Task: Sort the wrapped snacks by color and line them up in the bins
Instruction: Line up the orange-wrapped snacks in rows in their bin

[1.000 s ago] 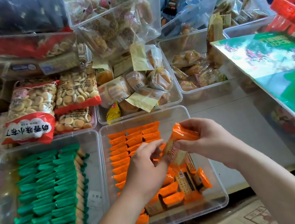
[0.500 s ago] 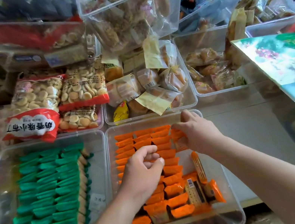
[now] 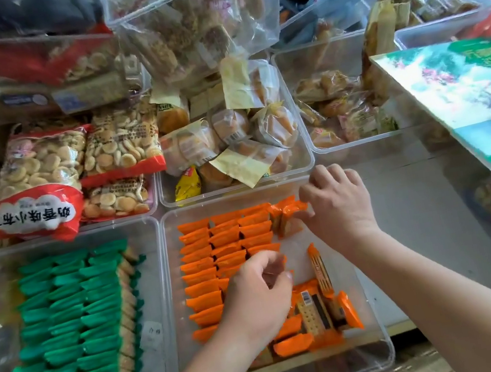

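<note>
Between fingertips of the right hand (image 3: 337, 212), pinching an orange packet (image 3: 287, 216) into line, then probably fetching loose packets (image 3: 318, 310) beside the curled left hand (image 3: 257, 298), hold unclear.

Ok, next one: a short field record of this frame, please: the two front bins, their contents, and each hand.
Green side: left clear plastic bin, green-wrapped snacks lined up in rows.
Orange side: right clear plastic bin, orange-wrapped snacks in rows at its left, loose orange pile at its near right.
Right hand: pinches one orange packet at the rows' far right end.
Left hand: over the orange rows, fingers curled, nothing seen in it.
Status: orange pile not yet lined up.
</note>
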A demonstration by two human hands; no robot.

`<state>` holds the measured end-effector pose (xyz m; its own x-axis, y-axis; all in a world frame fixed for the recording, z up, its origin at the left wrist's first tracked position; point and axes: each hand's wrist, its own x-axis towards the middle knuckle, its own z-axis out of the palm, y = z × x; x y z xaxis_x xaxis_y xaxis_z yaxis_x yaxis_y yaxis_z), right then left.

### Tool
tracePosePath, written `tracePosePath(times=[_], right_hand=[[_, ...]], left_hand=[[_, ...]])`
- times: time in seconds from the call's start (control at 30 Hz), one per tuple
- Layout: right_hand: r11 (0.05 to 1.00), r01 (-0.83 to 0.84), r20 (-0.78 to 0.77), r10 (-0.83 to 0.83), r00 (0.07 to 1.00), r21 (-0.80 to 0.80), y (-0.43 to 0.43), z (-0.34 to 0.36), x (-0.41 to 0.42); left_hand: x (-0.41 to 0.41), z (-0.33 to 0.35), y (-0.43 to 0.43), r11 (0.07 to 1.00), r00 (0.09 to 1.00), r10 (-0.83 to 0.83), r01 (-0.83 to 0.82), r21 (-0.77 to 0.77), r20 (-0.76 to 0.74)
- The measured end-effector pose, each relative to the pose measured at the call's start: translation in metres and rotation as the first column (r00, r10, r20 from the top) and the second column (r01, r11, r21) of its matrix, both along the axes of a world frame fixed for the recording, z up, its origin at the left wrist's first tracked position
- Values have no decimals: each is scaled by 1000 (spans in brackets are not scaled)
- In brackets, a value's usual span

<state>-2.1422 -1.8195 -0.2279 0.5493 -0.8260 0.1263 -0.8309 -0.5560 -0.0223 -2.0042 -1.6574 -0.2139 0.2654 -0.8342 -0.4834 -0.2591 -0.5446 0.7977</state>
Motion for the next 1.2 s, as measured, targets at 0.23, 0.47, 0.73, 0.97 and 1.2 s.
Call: tracePosePath(times=[0.23, 0.47, 0.73, 0.97, 1.2], right_hand=[[865, 163, 357, -359, 863, 475, 23, 18, -59], [945, 17, 465, -176, 868, 326, 25, 27, -60], [967, -188, -141, 214, 967, 173, -12, -6, 2], [974, -216, -170, 225, 960, 70, -13, -20, 14], [938, -346, -9, 347, 938, 36, -4, -28, 22]], left_hand=[[-89, -15, -9, 992, 971, 50, -22, 122, -234], [-68, -20, -38, 986, 977, 139, -152, -71, -162], [-8, -9, -30, 982, 983, 176, -172, -82, 43], [16, -15, -15, 967, 968, 250, -249, -61, 2], [18, -11, -14, 962, 965, 259, -261, -85, -31]])
